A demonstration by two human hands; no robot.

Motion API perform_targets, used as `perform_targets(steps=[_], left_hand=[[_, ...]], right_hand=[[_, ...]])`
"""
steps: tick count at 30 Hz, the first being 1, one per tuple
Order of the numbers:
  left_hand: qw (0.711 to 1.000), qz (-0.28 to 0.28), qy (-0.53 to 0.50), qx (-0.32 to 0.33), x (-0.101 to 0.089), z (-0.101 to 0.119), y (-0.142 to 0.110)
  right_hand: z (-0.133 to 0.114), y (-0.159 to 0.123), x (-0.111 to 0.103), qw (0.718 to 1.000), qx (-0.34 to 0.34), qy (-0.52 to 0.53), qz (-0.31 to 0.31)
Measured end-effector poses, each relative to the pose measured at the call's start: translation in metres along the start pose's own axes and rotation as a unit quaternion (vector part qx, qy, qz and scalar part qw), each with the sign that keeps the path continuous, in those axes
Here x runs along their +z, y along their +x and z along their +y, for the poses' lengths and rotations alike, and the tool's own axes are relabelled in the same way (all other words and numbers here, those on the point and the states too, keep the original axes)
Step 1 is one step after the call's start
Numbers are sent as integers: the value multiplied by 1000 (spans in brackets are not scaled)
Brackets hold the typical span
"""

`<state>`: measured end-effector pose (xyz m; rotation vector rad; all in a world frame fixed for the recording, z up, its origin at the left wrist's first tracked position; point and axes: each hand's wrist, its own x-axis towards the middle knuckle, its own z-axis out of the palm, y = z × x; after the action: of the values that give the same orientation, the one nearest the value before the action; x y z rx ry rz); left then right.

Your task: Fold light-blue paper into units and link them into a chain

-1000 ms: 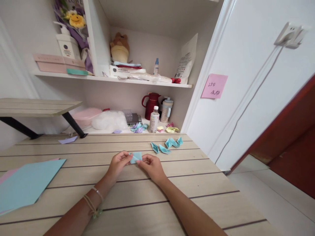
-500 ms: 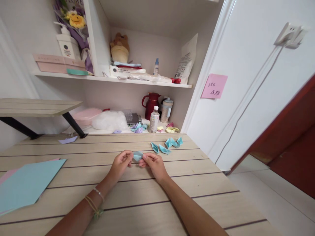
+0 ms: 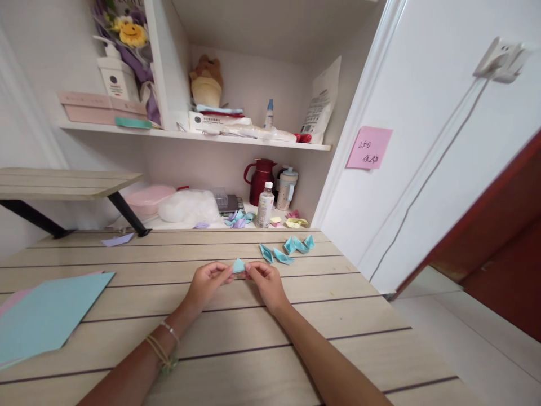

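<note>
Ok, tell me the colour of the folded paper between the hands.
The folded paper is light turquoise blue; the head view shows it best.

We see soft, even light; the cable (image 3: 408, 207) casts a faint shadow on the wall (image 3: 439, 51). Wide-angle distortion stretches our view's edges.

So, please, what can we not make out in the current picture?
All in the head view:
- Folded blue paper: its side ends are hidden by fingers of the left hand and right hand.
- Pink sheet: mostly covered by the blue sheet.
- Blue sheet: cut off by the left edge.
- Bottle: label print too small.
</note>
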<state>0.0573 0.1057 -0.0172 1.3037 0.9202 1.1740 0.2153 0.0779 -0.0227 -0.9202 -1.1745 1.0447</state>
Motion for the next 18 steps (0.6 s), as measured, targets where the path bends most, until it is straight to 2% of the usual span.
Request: perform_targets(steps=[5,14,18], left_hand=[[1000,-6,8,19,0,3,0],[996,-44,71,28,1,-2,0],[995,-16,96,39,4,-2,-2]], right_hand=[[4,1,0,999,7,27,19],[8,3,-1,1000,17,20,5],[10,2,-2,999,15,-36,-4]])
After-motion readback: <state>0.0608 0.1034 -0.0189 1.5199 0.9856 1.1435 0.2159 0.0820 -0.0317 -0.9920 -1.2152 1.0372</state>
